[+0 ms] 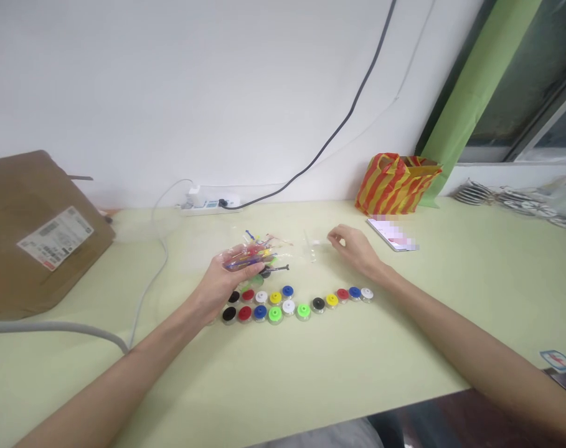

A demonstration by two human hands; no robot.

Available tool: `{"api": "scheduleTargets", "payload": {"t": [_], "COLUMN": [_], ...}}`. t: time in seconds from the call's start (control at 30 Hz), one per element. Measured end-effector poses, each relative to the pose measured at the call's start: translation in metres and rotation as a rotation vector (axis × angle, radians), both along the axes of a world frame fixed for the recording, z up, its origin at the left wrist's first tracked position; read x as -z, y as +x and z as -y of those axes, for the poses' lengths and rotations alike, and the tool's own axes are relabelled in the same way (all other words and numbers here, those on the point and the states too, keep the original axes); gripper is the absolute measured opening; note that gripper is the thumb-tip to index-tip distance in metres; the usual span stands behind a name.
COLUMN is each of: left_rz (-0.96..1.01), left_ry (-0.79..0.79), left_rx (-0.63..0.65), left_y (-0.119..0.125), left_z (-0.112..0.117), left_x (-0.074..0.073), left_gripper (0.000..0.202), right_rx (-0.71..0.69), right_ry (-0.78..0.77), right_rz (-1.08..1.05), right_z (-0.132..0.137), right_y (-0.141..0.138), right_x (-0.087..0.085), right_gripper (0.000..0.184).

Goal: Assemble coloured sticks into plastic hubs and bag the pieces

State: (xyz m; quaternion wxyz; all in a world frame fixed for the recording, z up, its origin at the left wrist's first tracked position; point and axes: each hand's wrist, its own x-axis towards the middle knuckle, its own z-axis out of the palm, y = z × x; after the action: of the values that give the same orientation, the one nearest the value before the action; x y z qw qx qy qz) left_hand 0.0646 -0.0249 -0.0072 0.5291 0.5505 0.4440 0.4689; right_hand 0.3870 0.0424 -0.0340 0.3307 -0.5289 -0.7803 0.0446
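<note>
**Q:** State of the left hand (231,283)?

**A:** Clenched, grasping a bundle of thin coloured plastic pieces (249,256) against the palm, with their ends projecting past the fingers. Holding them this compactly keeps loose ends from snagging.

**Q:** And the right hand (352,250)?

**A:** Released, fingers loosely curled. It appears to hold nothing, though the view is poor. It sits just beside a clear plastic sliver (313,247) on the pale green table (311,367).

**Q:** Other items?

**A:** Round coloured caps (289,306) lie in a curved line just below the left hand, spaced so each can be told apart.

**Q:** Legible labels?

**A:** The shipping label (55,238) on the brown parcel (40,249) shows barcodes, but its text is too small to read. No brand is legible.
</note>
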Motion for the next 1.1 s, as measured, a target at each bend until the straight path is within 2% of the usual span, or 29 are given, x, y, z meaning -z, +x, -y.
{"api": "scheduleTargets", "payload": {"t": [0.1, 0.2, 0.37, 0.57, 0.7, 0.83, 0.93, 1.03, 1.1], "left_rz": [0.039, 0.031, -0.031, -0.076, -0.115, -0.080, -0.055, -0.057, -0.023], "left_ry": [-0.016, -0.025, -0.009, -0.036, -0.057, -0.070, -0.046, -0.018, -0.017], "left_rx": [-0.040, -0.061, -0.002, 0.096, 0.166, 0.230, 0.255, 0.286, 0.267], "left_y": [0.003, 0.004, 0.002, 0.003, 0.007, 0.012, 0.014, 0.015, 0.017], "left_z": [0.000, 0.000, 0.002, 0.005, 0.011, 0.018, 0.022, 0.023, 0.022], "left_x": [-0.001, -0.004, -0.006, -0.005, -0.007, -0.007, -0.007, -0.007, -0.008], "left_gripper": [0.061, 0.063, 0.059, 0.059, 0.065, 0.067, 0.062, 0.056, 0.052], "right_rx": [-0.010, -0.068, -0.139, -0.272, -0.330, -0.295, -0.279, -0.390, -0.504], "right_ry": [0.145, 0.179, 0.098, -0.080, -0.081, 0.013, 0.068, 0.034, 0.001], "right_rz": [-0.170, -0.348, -0.533, -0.703, -0.676, -0.693, -0.701, -0.598, -0.518], "right_z": [0.012, 0.026, 0.046, 0.065, 0.081, 0.095, 0.101, 0.102, 0.100], "right_y": [0.000, -0.006, -0.027, -0.052, -0.065, -0.071, -0.072, -0.073, -0.073], "right_x": [-0.015, -0.025, -0.031, -0.030, -0.030, -0.029, -0.028, -0.028, -0.031], "right_gripper": [0.014, 0.014, 0.016, 0.022, 0.023, 0.029, 0.026, 0.017, 0.022]}}
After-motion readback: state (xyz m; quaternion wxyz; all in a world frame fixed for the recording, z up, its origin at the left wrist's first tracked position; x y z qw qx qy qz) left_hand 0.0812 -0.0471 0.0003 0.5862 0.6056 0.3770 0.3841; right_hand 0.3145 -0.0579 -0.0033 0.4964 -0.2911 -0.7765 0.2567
